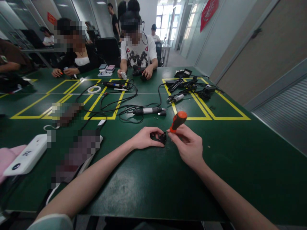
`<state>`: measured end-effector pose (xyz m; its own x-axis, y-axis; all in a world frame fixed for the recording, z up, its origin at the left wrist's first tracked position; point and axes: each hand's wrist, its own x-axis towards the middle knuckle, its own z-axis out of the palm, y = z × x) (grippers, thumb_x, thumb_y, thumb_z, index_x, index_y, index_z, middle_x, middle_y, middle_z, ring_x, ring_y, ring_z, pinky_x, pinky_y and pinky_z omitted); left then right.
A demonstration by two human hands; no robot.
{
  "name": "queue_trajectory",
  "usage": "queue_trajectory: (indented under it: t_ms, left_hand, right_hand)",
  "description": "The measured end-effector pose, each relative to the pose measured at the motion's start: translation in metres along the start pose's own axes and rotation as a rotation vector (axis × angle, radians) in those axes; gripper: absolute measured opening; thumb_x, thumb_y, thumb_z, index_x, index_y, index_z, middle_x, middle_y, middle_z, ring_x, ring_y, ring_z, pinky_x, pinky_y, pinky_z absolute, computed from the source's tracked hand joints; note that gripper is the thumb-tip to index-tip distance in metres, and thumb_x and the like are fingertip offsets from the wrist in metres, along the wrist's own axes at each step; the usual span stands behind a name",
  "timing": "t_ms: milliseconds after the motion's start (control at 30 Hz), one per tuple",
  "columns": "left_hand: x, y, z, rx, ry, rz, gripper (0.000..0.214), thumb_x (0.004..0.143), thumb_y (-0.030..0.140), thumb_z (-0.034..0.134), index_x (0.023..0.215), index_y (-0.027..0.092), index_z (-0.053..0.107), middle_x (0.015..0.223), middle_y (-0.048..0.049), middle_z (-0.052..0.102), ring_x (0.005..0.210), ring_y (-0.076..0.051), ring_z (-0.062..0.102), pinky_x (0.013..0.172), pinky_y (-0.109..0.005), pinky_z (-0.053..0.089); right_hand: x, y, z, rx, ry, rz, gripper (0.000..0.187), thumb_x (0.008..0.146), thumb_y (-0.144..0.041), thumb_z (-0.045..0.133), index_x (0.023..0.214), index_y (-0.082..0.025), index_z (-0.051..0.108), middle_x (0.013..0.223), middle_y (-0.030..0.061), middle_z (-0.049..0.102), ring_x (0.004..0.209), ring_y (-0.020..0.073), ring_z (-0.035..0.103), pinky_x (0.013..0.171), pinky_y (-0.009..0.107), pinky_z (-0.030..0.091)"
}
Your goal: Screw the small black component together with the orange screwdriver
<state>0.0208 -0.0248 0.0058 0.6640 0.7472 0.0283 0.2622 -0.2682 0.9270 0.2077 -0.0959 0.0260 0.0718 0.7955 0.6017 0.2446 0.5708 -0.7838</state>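
Note:
My left hand pinches a small black part against the green table, fingers curled round it. My right hand grips a screwdriver with an orange and black handle, held upright and tilted, its tip down at the black part. The shaft is hidden by my fingers. Both hands meet near the middle of the table, close to the front edge.
A black and silver electric tool with tangled cables lies just beyond my hands. More tools and cables sit in the yellow-taped box at right. A white power strip lies at left. Two people sit across the table.

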Motion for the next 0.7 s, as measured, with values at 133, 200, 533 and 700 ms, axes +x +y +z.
queue_trajectory:
  t_ms: [133, 200, 533, 700]
  left_hand:
    - [0.0003, -0.0016, 0.0, -0.019, 0.004, 0.009, 0.041, 0.068, 0.034, 0.09, 0.101, 0.015, 0.075, 0.087, 0.0, 0.07, 0.082, -0.015, 0.06, 0.079, -0.028, 0.044]
    - [0.0005, -0.0025, 0.0, -0.023, -0.004, 0.017, 0.043, 0.068, 0.034, 0.09, 0.103, 0.015, 0.075, 0.09, -0.0007, 0.071, 0.082, -0.015, 0.06, 0.079, -0.028, 0.045]
    - [-0.0004, -0.0012, -0.0001, -0.011, -0.002, 0.005, 0.041, 0.068, 0.032, 0.09, 0.103, 0.015, 0.075, 0.084, 0.0006, 0.068, 0.081, -0.015, 0.059, 0.078, -0.027, 0.045]
    - [0.0002, -0.0017, -0.0001, -0.004, 0.006, 0.007, 0.041, 0.068, 0.034, 0.091, 0.101, 0.015, 0.075, 0.086, 0.0003, 0.069, 0.082, -0.015, 0.06, 0.079, -0.027, 0.045]
  right_hand:
    - [-0.0014, 0.0021, 0.0, 0.012, -0.002, 0.041, 0.011, 0.09, -0.016, 0.07, 0.091, -0.023, 0.078, 0.086, 0.0019, 0.076, 0.073, 0.0152, 0.07, 0.067, 0.029, 0.059]
    - [-0.0029, 0.0038, 0.0, 0.036, -0.011, 0.066, 0.012, 0.092, -0.017, 0.067, 0.094, -0.022, 0.077, 0.084, 0.002, 0.076, 0.071, 0.0152, 0.071, 0.066, 0.029, 0.06]
    - [-0.0005, -0.0006, 0.0001, -0.004, 0.044, 0.005, 0.005, 0.084, -0.018, 0.074, 0.082, -0.022, 0.075, 0.084, 0.0027, 0.075, 0.075, 0.0172, 0.072, 0.064, 0.029, 0.062]
    - [-0.0035, 0.0034, 0.0008, -0.002, 0.081, 0.058, 0.006, 0.083, -0.02, 0.079, 0.088, -0.022, 0.077, 0.078, 0.001, 0.077, 0.064, 0.0157, 0.071, 0.062, 0.029, 0.062]
